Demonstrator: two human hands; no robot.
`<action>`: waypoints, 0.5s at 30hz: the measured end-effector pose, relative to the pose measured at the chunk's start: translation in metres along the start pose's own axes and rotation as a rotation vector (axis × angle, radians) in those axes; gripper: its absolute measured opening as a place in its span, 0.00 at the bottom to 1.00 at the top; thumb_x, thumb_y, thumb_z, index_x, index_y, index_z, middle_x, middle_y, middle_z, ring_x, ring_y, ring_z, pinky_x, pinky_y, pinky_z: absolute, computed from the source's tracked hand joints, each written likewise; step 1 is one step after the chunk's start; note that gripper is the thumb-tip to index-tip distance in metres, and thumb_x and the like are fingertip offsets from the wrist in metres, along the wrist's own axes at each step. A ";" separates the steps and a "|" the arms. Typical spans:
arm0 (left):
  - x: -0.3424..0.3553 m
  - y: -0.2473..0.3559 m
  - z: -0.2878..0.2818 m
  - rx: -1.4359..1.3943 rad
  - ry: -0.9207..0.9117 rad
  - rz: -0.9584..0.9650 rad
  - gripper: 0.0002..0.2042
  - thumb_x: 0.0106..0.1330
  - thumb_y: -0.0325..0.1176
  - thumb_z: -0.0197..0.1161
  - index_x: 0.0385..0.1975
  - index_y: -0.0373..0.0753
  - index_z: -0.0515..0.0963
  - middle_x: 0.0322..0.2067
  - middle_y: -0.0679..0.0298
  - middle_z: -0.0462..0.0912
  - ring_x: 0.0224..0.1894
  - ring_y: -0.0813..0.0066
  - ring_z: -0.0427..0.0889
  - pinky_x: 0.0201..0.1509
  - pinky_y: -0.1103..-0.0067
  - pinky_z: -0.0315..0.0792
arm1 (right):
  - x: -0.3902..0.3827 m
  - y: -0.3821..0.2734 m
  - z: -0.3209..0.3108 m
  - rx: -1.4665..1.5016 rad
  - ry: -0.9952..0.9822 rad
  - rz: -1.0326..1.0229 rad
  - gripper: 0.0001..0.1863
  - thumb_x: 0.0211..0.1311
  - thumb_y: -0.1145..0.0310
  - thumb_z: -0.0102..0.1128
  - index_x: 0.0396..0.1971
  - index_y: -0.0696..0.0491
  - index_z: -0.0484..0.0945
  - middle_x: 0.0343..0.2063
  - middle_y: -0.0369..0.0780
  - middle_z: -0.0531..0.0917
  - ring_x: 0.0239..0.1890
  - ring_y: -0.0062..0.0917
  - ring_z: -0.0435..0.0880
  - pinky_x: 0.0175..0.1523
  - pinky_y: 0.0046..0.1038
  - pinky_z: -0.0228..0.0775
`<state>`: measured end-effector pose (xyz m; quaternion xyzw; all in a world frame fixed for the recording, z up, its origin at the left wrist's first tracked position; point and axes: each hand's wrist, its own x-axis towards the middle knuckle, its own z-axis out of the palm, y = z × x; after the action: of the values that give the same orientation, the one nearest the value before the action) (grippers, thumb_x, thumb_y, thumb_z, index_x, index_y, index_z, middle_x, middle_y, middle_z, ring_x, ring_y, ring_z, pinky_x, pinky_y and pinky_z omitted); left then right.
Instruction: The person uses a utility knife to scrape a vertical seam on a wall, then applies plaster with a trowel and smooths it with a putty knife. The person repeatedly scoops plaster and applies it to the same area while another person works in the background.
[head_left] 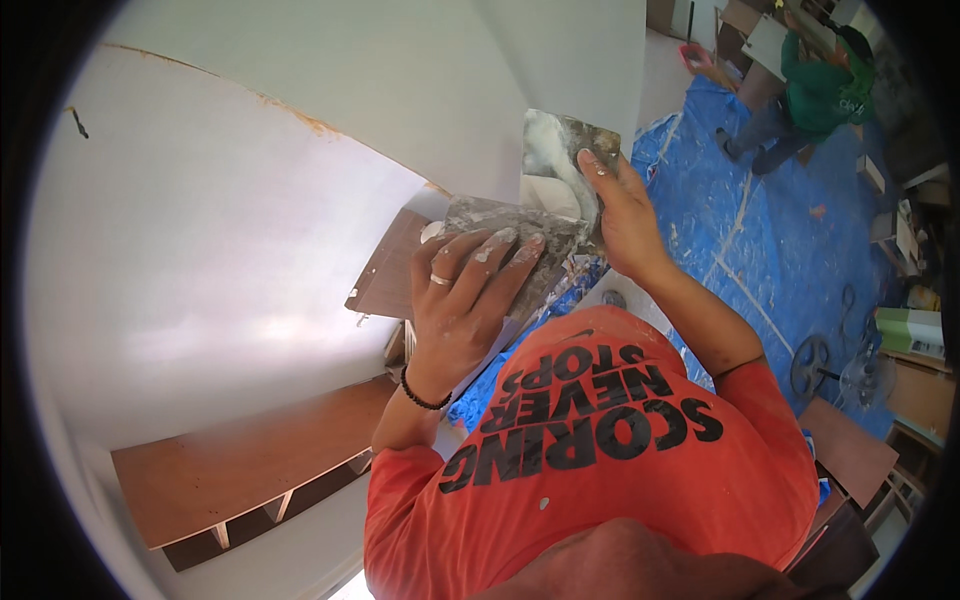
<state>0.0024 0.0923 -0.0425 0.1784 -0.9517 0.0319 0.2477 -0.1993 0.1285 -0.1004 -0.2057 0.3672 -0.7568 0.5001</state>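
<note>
Bare skin [630,565] of the wearer, blurred and cut off, is filling the lower edge, with an orange-red T-shirt [600,430] spreading beyond it, its cloth bearing black lettering and pale specks. Left hand [470,285]: fingers are bending over a flat grey plate [500,215], gripping it, the thumb hiding beneath; a pale ring [440,279] is circling one finger and a dark beaded bracelet [427,390] the wrist; whitish residue is crusting the fingertips. Right hand [625,215]: closing on a rectangular blade [600,140], thumb pressing on the near face, remaining fingers partly hiding behind. The blade is standing at a tilt just beyond the plate, carrying a smooth white paste [548,195] on dull, mottled metal; whether the two are touching is staying unclear. A brown board [385,265] is showing left of the plate, its far extent hiding behind the hand. A smooth off-white wall [230,230] is rising at left, a ragged ochre seam [310,122] running along it. Lower left, a brown-topped unit [270,460] is exposing shadowed openings. Upper right, a co-worker [825,90] in a green top is standing on a wrinkled, pale-streaked blue sheet [740,230], hands being hard to make out. A spoked dark wheel [810,365] and crowded oddments are fading into the fisheye rim at right.
</note>
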 end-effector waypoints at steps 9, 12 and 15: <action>-0.012 -0.002 0.008 -0.067 -0.126 0.033 0.19 0.59 0.32 0.65 0.52 0.44 0.85 0.47 0.67 0.82 0.53 0.65 0.78 0.64 0.60 0.67 | 0.006 0.009 -0.012 -0.413 0.114 -0.173 0.22 0.79 0.63 0.52 0.63 0.61 0.72 0.56 0.42 0.79 0.54 0.24 0.79 0.61 0.28 0.71; -0.032 -0.032 -0.008 -0.241 0.126 -0.141 0.15 0.64 0.29 0.65 0.51 0.40 0.84 0.45 0.63 0.84 0.49 0.66 0.81 0.60 0.63 0.71 | 0.025 0.001 -0.025 -0.345 0.360 0.006 0.22 0.79 0.62 0.50 0.64 0.58 0.73 0.61 0.47 0.73 0.61 0.32 0.77 0.61 0.31 0.74; -0.051 -0.084 -0.020 -0.461 0.918 -0.449 0.12 0.75 0.30 0.62 0.51 0.30 0.81 0.45 0.60 0.85 0.50 0.74 0.80 0.54 0.71 0.76 | 0.038 -0.010 -0.033 0.050 0.179 -0.064 0.25 0.78 0.59 0.52 0.66 0.58 0.70 0.59 0.45 0.78 0.58 0.34 0.82 0.57 0.39 0.81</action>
<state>0.0827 0.0337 -0.0514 0.2856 -0.6674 -0.1561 0.6699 -0.2436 0.1074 -0.1162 -0.1362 0.3848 -0.7967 0.4458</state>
